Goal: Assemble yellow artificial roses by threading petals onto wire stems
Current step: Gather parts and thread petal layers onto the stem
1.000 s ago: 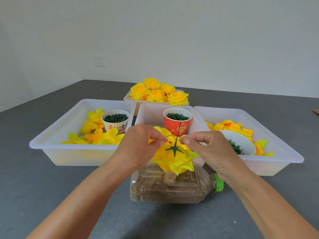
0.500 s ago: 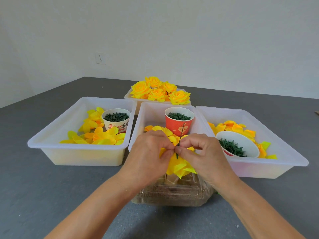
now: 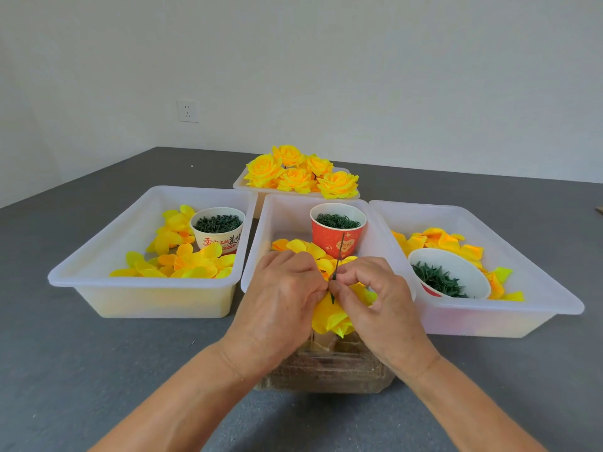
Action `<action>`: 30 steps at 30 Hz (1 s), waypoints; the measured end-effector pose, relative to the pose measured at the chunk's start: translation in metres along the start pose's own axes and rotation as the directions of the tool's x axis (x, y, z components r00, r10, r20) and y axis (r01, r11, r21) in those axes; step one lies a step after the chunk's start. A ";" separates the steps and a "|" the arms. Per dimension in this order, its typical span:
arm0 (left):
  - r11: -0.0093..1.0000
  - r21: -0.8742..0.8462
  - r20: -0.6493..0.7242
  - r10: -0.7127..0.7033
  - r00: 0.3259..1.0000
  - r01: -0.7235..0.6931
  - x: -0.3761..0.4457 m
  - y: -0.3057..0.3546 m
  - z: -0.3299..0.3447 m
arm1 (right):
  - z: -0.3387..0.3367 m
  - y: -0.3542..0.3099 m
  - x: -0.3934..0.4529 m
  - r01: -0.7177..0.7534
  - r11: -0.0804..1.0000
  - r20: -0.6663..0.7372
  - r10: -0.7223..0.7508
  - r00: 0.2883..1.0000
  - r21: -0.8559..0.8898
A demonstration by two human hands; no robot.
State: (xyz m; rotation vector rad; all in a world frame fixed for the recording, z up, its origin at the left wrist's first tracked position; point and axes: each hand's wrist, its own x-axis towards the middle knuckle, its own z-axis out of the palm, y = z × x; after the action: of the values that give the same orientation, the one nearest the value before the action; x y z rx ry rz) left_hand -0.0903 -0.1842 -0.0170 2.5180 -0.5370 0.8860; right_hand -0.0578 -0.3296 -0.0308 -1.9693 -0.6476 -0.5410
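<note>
A half-built yellow rose (image 3: 329, 316) sits upside down on a thin green wire stem (image 3: 339, 256) that sticks up between my hands. My left hand (image 3: 280, 298) and my right hand (image 3: 378, 301) meet at the stem, fingertips pinching the petals around it. The green star-shaped calyx is hidden under my fingers. The flower rests above a clear plastic bottle (image 3: 323, 370) filled with brown grains, lying on the grey table. Loose yellow petals (image 3: 300, 246) lie in the middle tray behind my hands.
Three white trays stand side by side: left (image 3: 98, 256), middle (image 3: 257, 243), right (image 3: 538, 282), each with petals. A white cup (image 3: 218, 236), a red cup (image 3: 337, 236) and a tipped cup (image 3: 456, 275) hold green parts. Finished roses (image 3: 300, 172) fill a far tray.
My hands have closed in over the flower's base, covering the green calyx that showed a second ago. The fingertips now meet at the stem.
</note>
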 end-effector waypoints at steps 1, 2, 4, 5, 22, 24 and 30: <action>1.000 -0.013 0.024 -0.011 1.000 0.011 0.000 0.000 -0.002 | -0.002 -0.002 0.000 -0.016 1.000 0.006 0.015 1.000 0.001; 0.999 -0.038 0.049 -0.028 0.998 0.030 0.001 -0.001 -0.004 | -0.004 -0.003 0.000 -0.053 0.999 0.027 0.053 0.998 0.012; 0.989 -0.123 0.096 -0.069 0.993 0.080 0.003 -0.003 -0.008 | -0.012 -0.006 0.006 -0.193 0.976 0.121 0.181 0.976 0.096; 0.975 -0.185 0.120 -0.101 0.988 0.122 0.004 -0.004 -0.010 | -0.015 -0.007 0.008 -0.261 0.952 0.174 0.233 0.957 0.158; 0.935 -0.133 -0.139 -0.346 0.928 0.329 -0.010 0.029 0.004 | -0.015 -0.009 0.010 -0.359 0.849 0.214 0.295 0.931 0.389; 0.948 -0.033 -0.167 -0.318 0.933 0.317 -0.014 0.033 0.007 | -0.016 -0.008 0.012 -0.328 0.863 0.234 0.253 0.939 0.384; 0.957 0.123 -0.247 -0.225 0.942 0.261 -0.017 0.036 0.011 | -0.019 0.000 0.014 -0.309 0.881 0.272 0.218 0.937 0.358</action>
State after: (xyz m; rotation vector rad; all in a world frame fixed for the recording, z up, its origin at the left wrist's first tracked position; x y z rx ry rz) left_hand -0.1144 -0.2164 -0.0269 2.4977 -0.0805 1.1401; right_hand -0.0490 -0.3437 -0.0142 -1.7024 -0.5595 -0.0080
